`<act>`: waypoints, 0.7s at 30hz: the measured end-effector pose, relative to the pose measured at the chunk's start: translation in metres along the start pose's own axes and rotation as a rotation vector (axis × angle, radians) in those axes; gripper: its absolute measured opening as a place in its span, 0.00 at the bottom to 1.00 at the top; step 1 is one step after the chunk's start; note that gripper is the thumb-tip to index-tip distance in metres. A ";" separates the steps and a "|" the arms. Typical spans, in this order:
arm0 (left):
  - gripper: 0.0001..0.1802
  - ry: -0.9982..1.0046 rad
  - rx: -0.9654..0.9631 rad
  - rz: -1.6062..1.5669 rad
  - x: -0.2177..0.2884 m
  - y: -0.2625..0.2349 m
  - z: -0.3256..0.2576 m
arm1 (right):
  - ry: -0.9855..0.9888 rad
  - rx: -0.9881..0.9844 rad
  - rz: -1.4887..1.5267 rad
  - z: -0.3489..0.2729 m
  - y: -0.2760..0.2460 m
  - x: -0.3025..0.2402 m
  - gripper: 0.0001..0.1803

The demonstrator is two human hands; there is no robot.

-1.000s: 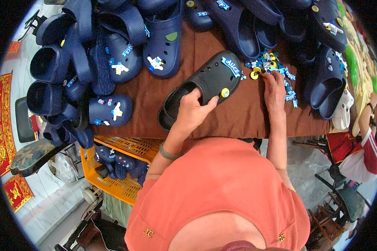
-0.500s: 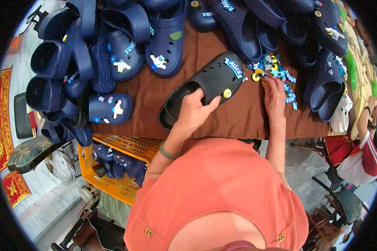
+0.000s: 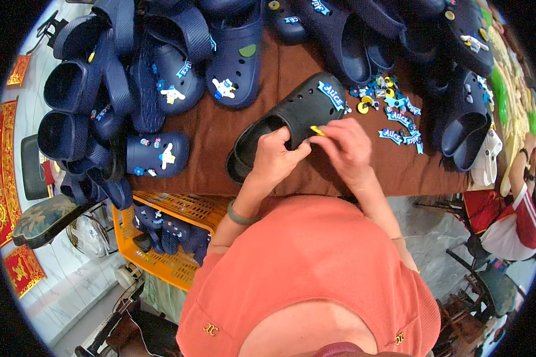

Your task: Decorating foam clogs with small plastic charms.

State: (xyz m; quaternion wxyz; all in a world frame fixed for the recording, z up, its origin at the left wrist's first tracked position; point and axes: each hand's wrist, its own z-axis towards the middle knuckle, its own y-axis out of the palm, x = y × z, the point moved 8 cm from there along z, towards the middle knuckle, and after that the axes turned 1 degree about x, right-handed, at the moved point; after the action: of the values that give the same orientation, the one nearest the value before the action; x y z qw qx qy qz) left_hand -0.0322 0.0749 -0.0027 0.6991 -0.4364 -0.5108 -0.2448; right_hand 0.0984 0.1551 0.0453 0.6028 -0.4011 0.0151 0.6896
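Brown cloth (image 3: 217, 143) forms the single work surface I monitor remotely, with one orange crate (image 3: 168, 205) below its edge and at least ten navy clogs (image 3: 235, 71) heaped around one black clog (image 3: 295, 113) at centre, whose side wall the left hand (image 3: 275, 156) pinches while the right hand (image 3: 346, 149) is held beside it. I judge the black clog partly fitted: one blue banner charm (image 3: 330, 95) seated, at least four loose banner charms (image 3: 399, 118) to its right, several holes (image 3: 310, 91) bare. One small yellow piece (image 3: 317, 130) is pinched by the right hand; its seating I cannot confirm.
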 end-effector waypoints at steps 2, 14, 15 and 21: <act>0.13 -0.026 -0.018 0.024 0.001 -0.001 0.000 | -0.023 -0.014 0.008 -0.007 0.013 0.003 0.16; 0.10 0.013 0.001 0.120 -0.013 -0.001 -0.003 | -0.162 -0.065 -0.095 -0.031 0.014 -0.013 0.20; 0.11 0.040 0.005 0.123 -0.013 -0.001 -0.004 | -0.162 -0.066 -0.096 -0.032 0.015 -0.015 0.20; 0.09 0.117 0.019 0.146 -0.009 -0.003 -0.006 | -0.098 -0.133 -0.120 -0.036 0.018 -0.019 0.23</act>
State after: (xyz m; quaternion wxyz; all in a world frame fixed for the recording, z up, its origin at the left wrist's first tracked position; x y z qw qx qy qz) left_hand -0.0354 0.0673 -0.0107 0.7476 -0.4509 -0.4384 -0.2135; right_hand 0.1020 0.1166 0.0231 0.6152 -0.4061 -0.0840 0.6705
